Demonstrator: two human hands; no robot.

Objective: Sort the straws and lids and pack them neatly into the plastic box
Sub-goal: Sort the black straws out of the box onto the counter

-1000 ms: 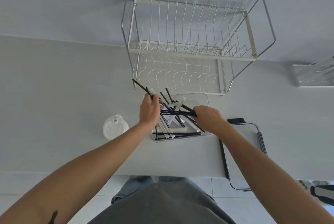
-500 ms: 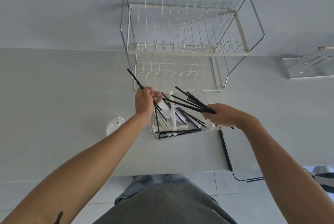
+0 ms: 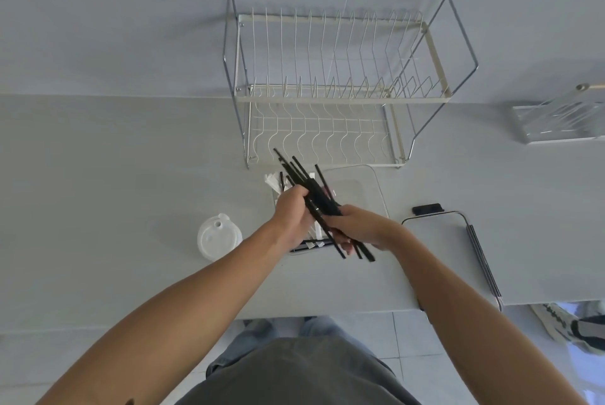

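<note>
Lids came first at the left: a stack of white lids [image 3: 219, 237] sat on the counter [image 3: 98, 192], well apart from the hands and not yet packed. Just to its right, the left hand [image 3: 291, 213] was curled around the middle of a bundle of black straws [image 3: 316, 200], and the right hand [image 3: 358, 228] gripped the same bundle nearer its lower ends, so both hands were clenched on the straws and none hung free. The bundle was held tilted above the clear plastic box [image 3: 370, 185], its upper tips fanned out toward the foot of the wire dish rack [image 3: 327, 87] and its lower tips poking past the right hand toward the counter's edge. A few white paper-wrapped straws [image 3: 273, 180] lay at the box's far-left corner, and more straws lay in the box under the hands, though how many was hidden. Further right lay a flat tray with a black clip [image 3: 435, 228], and a clear holder [image 3: 563, 123] stood by the wall. The risk, as I judged it, was in the uneven ends: the straws were not squared up, so a loosened grip while aligning them could let one slide out and roll off the counter. The splayed tips might also catch the rack's lower wires or snag on the box rim as the bundle went down, scattering them crosswise.
</note>
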